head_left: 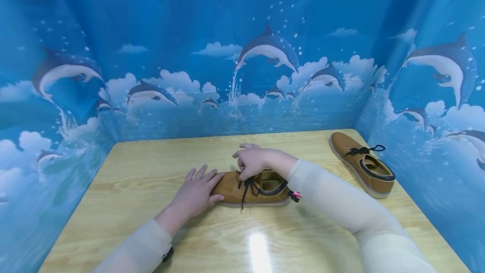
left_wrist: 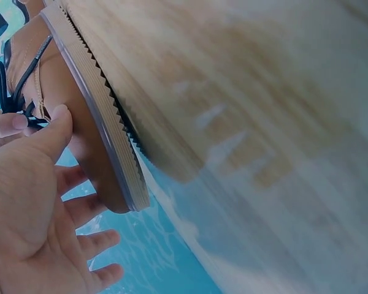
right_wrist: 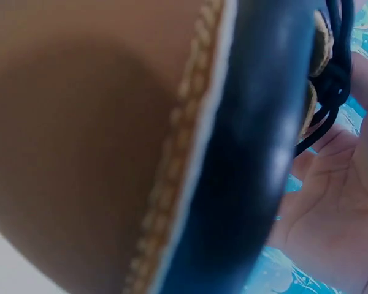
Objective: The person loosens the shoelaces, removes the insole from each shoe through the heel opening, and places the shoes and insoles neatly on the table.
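Observation:
A brown leather shoe [head_left: 227,188] with a dark padded collar [right_wrist: 257,122] lies upright on the table, toe to the left. My left hand [head_left: 197,193] rests on its toe with spread, fairly straight fingers; in the left wrist view the thumb lies along the shoe's side. From above, my right hand [head_left: 253,162] reaches over the shoe and pinches the black shoelace [head_left: 250,185] near the tongue. The lace stands in loops, and one end hangs down the near side. Exactly which strand the right fingertips hold is partly hidden.
A matching brown shoe [head_left: 350,155], its black lace tied, lies toward the right rear of the wooden table [head_left: 144,172]. Blue curtains [head_left: 182,24] printed with dolphins stand behind the table and along both sides.

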### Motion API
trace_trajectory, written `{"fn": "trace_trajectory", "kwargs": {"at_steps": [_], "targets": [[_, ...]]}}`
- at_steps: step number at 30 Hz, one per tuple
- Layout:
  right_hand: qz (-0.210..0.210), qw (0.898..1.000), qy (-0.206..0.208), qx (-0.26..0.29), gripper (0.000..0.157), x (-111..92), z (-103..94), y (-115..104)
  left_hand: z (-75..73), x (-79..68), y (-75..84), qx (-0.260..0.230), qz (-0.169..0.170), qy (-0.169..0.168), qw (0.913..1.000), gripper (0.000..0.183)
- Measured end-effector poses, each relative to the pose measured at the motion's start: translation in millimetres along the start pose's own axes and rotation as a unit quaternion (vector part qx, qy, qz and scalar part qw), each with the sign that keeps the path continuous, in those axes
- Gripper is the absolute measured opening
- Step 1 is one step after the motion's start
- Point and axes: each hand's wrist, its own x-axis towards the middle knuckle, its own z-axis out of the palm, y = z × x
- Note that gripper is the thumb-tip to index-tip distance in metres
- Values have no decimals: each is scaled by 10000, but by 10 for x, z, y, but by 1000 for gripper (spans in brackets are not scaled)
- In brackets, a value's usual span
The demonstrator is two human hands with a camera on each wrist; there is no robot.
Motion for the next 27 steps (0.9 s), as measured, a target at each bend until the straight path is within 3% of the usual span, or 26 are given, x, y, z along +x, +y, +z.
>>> {"fn": "trace_trajectory", "kwargs": {"at_steps": [4, 11, 16, 22, 27], "targets": [[-148, 9997, 46, 196, 38, -22, -9, 31, -29, 39, 3, -44, 64, 1, 10000, 74], [-329, 9940, 63, 1042, 30, -24, -17, 69, -71, 23, -20, -234, 13, -95, 9997, 72], [-469, 9877, 319, 1455, 23, -35, -16, 112, -72, 33, -30, -314, 98, -53, 9994, 72], [-693, 9787, 1113, 1578, 20, -38, -44, 156, -74, 40, -33, -329, 151, 56, 9993, 72], [-657, 9598, 1928, 1930, 21, -75, -121, 204, -93, 35, -26, -405, 150, 24, 9991, 71]]}}
